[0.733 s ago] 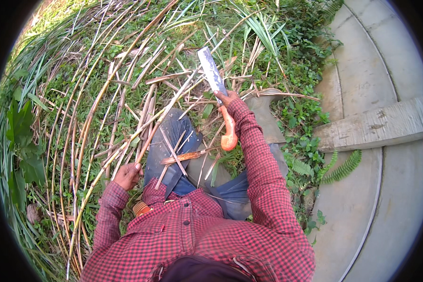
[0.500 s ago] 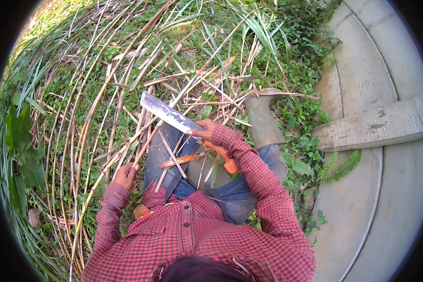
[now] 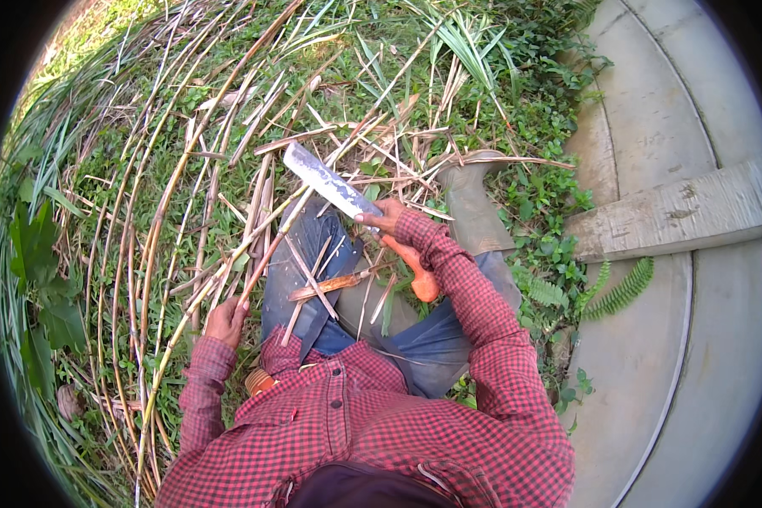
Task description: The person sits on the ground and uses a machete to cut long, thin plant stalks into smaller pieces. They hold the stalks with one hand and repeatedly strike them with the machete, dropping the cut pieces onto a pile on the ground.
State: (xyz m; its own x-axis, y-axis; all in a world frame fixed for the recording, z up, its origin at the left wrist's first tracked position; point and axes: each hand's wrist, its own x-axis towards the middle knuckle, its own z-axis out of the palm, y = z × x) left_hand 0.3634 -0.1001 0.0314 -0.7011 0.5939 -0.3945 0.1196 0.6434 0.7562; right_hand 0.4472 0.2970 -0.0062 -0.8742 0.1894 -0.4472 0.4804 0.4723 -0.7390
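Note:
My left hand is closed around the lower end of a reddish cane stalk, which slants up and away across my bent leg. My right hand grips a machete where the blade meets its orange handle. The broad, worn blade points up and left, over the far end of the stalk. Whether the edge touches the stalk I cannot tell. Cut slivers and an orange-brown split piece of wood lie across my lap.
Several long canes curve over the grass at left. Dry strips and leaves litter the ground ahead. On the right a concrete beam crosses concrete slabs, with a fern beside it.
My right hand and the machete have moved up and to the right, and the blade has tilted more steeply. My left hand stays at nearly the same spot on the stalk.

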